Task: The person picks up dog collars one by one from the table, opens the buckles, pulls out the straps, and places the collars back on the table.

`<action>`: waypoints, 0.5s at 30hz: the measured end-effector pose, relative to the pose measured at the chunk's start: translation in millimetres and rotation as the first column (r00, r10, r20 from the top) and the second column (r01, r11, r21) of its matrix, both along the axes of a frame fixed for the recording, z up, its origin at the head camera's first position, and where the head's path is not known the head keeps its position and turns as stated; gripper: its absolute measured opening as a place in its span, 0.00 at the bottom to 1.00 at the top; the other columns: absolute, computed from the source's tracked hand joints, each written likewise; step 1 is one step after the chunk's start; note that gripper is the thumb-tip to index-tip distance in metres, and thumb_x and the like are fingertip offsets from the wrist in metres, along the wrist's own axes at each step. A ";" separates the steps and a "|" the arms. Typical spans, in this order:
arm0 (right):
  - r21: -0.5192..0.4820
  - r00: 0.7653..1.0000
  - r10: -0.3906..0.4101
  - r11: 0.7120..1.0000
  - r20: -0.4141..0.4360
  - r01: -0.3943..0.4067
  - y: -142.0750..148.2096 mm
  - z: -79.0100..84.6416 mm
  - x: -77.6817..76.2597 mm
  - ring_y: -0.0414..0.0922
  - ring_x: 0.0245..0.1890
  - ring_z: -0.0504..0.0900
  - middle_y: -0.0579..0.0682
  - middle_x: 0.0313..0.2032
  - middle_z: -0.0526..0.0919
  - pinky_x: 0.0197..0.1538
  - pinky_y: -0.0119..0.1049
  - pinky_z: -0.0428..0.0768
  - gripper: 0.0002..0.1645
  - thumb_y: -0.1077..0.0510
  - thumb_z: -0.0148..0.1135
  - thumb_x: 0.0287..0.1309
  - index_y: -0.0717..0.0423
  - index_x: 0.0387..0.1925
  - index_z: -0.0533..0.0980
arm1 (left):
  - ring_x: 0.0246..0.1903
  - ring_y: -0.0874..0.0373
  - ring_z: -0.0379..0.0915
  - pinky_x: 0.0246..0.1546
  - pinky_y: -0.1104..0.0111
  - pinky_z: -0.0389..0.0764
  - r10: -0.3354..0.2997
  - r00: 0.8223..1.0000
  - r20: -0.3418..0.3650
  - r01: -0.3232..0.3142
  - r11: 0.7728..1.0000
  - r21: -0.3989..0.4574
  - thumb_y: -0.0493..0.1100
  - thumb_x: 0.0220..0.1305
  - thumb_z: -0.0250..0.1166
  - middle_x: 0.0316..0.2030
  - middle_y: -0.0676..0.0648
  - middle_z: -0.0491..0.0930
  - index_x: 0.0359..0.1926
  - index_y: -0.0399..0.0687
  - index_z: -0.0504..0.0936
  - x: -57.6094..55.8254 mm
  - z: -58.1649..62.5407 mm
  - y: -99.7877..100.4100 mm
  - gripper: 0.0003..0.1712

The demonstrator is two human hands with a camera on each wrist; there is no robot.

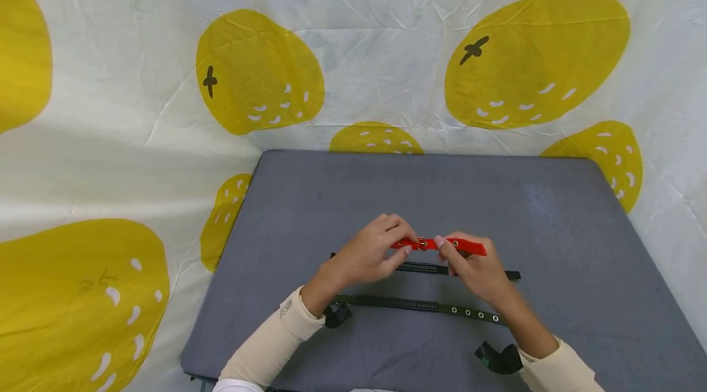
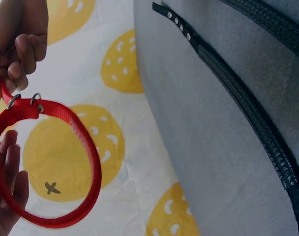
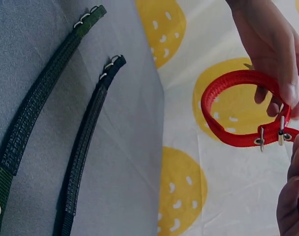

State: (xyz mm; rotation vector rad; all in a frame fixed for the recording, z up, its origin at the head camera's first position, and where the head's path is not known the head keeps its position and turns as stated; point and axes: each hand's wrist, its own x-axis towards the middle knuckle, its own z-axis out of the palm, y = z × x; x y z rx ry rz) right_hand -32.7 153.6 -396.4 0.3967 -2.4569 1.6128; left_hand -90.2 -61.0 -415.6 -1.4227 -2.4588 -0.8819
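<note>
A red collar (image 1: 469,247) with a metal buckle is held above the grey table. In the left wrist view the red collar (image 2: 95,167) forms a round loop, its strap passed through the buckle. My left hand (image 1: 372,251) pinches it just left of the buckle (image 1: 422,244). Right of the buckle, my right hand (image 1: 477,266) pinches the strap between thumb and fingers, and the tail sticks out past them. The right wrist view shows the metal rings and an eyelet (image 3: 287,137) close to my right fingertips.
Two more collars lie stretched out on the grey table (image 1: 309,196): a black one (image 1: 422,267) beneath my hands and a dark green one (image 1: 397,302) with eyelets nearer me. Small dark pieces (image 1: 499,359) show beside my cuffs. A white cloth with yellow fruit shapes (image 1: 381,73) hangs behind.
</note>
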 end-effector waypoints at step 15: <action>-0.018 0.922 0.039 0.999 -0.385 -0.050 -14.4 -3.9 6.0 0.29 0.12 0.63 0.45 0.16 0.71 0.16 0.20 0.62 0.17 0.80 0.63 0.43 0.56 0.24 0.76 | 0.29 0.64 0.66 0.29 0.75 0.65 0.161 0.941 -0.297 -0.176 0.984 -0.024 0.46 0.59 0.66 0.34 0.57 0.76 0.33 0.55 0.85 9.0 7.7 11.8 0.03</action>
